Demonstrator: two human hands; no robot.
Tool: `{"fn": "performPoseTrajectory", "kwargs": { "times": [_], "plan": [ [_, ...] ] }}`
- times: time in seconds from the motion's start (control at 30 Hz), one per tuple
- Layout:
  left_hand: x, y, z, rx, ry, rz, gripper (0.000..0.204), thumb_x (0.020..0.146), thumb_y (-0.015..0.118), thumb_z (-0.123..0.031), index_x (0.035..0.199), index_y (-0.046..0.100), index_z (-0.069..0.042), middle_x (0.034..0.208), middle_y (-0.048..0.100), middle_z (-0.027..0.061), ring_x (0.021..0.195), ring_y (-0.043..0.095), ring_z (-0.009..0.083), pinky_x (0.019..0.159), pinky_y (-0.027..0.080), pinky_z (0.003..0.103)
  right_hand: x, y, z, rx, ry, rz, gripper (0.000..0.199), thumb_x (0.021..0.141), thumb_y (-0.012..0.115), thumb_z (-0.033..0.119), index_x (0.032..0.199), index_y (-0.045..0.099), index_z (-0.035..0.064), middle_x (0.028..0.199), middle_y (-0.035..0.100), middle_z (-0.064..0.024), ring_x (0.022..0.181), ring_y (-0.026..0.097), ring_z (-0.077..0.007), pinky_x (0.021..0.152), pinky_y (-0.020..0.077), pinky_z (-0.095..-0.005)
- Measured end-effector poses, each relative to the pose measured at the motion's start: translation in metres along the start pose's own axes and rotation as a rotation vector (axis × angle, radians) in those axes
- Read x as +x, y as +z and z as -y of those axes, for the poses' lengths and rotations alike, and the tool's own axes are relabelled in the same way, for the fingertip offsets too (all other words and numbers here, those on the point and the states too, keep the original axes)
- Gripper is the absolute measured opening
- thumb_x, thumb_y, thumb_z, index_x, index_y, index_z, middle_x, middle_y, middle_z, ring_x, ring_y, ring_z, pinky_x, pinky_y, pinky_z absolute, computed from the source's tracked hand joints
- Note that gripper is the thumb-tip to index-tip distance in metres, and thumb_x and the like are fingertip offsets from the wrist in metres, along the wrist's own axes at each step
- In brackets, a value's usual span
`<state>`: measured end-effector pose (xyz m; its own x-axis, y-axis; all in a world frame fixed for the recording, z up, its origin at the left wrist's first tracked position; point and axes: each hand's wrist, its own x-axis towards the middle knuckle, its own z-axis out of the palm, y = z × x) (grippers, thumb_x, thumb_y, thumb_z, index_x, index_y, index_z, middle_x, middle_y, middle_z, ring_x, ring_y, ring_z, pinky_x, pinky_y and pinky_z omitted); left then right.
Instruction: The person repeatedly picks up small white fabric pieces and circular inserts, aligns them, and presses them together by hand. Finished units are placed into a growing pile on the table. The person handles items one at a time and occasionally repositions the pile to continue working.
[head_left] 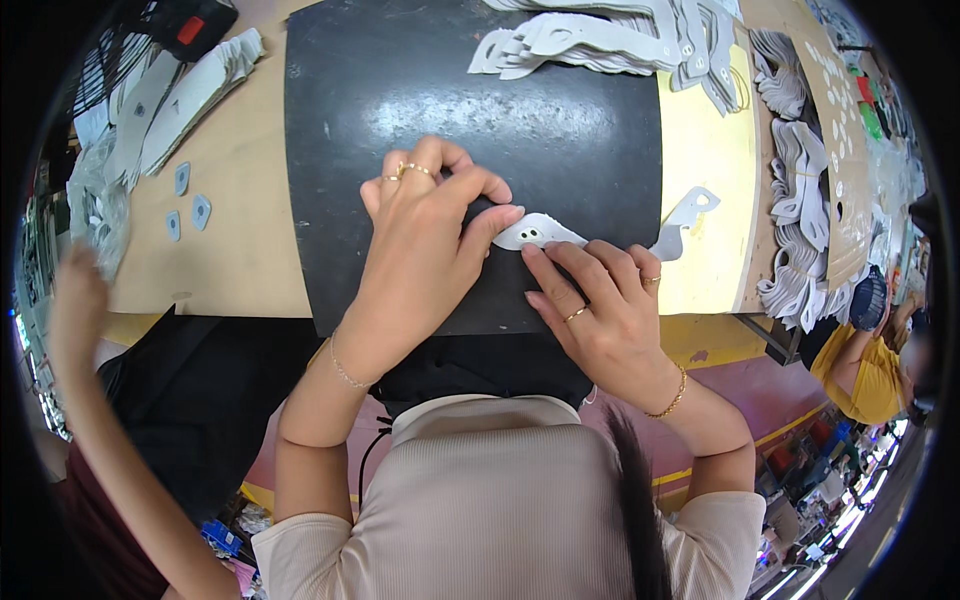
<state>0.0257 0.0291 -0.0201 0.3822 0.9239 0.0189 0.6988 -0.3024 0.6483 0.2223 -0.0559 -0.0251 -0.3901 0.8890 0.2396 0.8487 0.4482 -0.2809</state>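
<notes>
A small pale grey cut piece (541, 229) with a pair of dark oval holes lies on the black mat (470, 120), close to its near edge. My left hand (425, 215) pinches the piece's left end between thumb and forefinger, its other fingers curled. From the right, my right hand (607, 295) holds the piece down with its fingertips, fingers bent and thumb tucked below. The right end of the piece is hidden under those fingers. Just right of the mat, a similar loose grey piece (688, 220) rests on a yellow sheet (715, 160).
Stacked grey pieces (585, 45) sit at the mat's far right. Bundles of grey strips (798, 185) line the table's right side. Three small grey patches (201, 212) and a pile of long pieces (200, 100) are at left. Another person's arm (100, 400) reaches in at far left.
</notes>
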Motion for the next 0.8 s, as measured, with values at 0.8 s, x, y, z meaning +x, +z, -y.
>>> {"fn": "performPoseTrajectory", "kwargs": {
  "times": [0.8],
  "plan": [
    [0.007,-0.003,-0.01,0.03,-0.124,0.124,0.017,0.085,0.081,-0.018,0.098,0.072,-0.014,0.113,0.051,0.0054,0.109,0.045,0.0279,0.094,0.029,0.043,-0.011,0.01,0.0,0.028,0.014,0.004,0.053,0.082,0.078,0.019,0.133,0.07,0.0132,0.129,0.061,-0.0006,0.108,0.056,-0.0195,0.096,0.0375,-0.0411]
  ]
}}
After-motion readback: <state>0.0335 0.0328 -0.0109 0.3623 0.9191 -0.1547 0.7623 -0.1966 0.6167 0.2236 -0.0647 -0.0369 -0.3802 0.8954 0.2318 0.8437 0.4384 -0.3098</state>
